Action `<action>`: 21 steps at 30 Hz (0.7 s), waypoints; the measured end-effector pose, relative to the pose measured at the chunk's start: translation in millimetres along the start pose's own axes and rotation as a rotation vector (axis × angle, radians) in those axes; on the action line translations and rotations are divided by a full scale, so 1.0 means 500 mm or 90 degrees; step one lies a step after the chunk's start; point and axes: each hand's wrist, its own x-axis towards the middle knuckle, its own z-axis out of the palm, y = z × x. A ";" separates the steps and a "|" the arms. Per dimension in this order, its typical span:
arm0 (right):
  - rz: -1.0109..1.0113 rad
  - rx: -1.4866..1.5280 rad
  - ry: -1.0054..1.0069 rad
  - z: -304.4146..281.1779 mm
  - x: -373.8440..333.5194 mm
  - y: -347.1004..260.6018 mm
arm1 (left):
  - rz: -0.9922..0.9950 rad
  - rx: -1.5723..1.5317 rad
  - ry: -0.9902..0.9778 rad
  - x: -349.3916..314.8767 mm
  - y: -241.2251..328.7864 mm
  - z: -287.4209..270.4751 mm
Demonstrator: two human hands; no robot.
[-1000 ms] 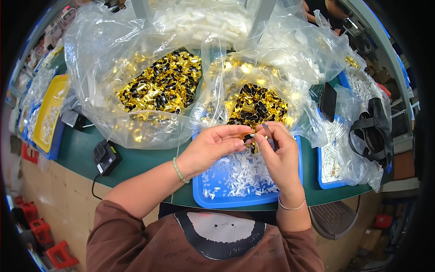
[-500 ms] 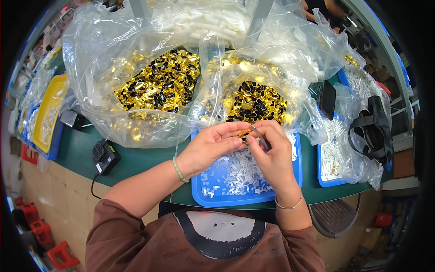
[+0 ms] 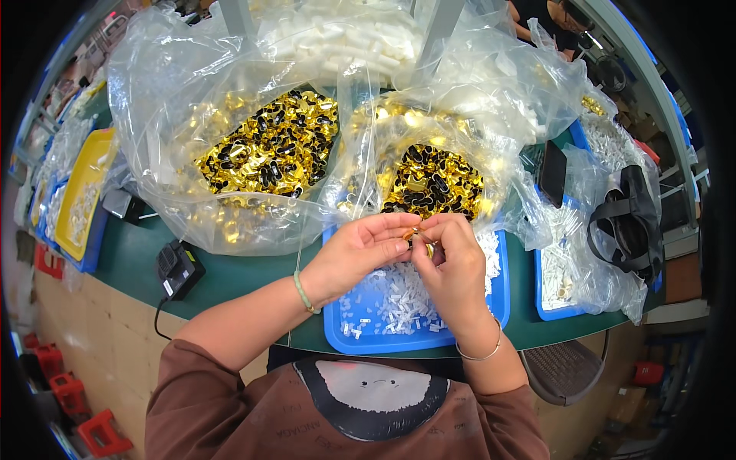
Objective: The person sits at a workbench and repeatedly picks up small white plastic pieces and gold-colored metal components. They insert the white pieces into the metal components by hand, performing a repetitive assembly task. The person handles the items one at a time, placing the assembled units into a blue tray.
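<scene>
Both hands meet over the far edge of a blue tray [image 3: 334,334]. My left hand [image 3: 354,257] is closed, pinching a small gold-and-black piece [image 3: 412,234] between thumb and fingertips. My right hand [image 3: 457,264] is closed too, its fingertips against that piece. A gold glint shows between the right thumb and fingers; its shape is mostly hidden. Small white plastic parts [image 3: 400,297] lie loose in the tray under the hands. Just beyond are two clear bags, one with gold and black pieces [image 3: 280,146] at the left, another with similar pieces [image 3: 437,184] behind my fingers.
A black boxy device [image 3: 179,270] with a cord sits left on the green table [image 3: 230,285]. Farther left stands a yellow tray [image 3: 80,203]. To the right are a black phone-like slab [image 3: 552,172], another blue tray [image 3: 553,313] of white parts and a black bag [image 3: 630,230].
A dark grey strip seen in my right fingers half a second ago no longer shows. The right fingers have curled in closer to the left fingertips. The left hand has barely moved.
</scene>
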 end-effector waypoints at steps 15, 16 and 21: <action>-0.020 0.115 -0.123 -0.024 0.014 -0.002 | 0.023 0.049 0.047 -0.004 0.007 -0.003; -0.015 0.116 -0.123 -0.024 0.013 -0.004 | 0.020 0.049 0.052 -0.003 0.005 -0.004; -0.034 0.124 -0.126 -0.022 0.013 -0.001 | 0.007 0.064 0.052 -0.002 0.005 -0.009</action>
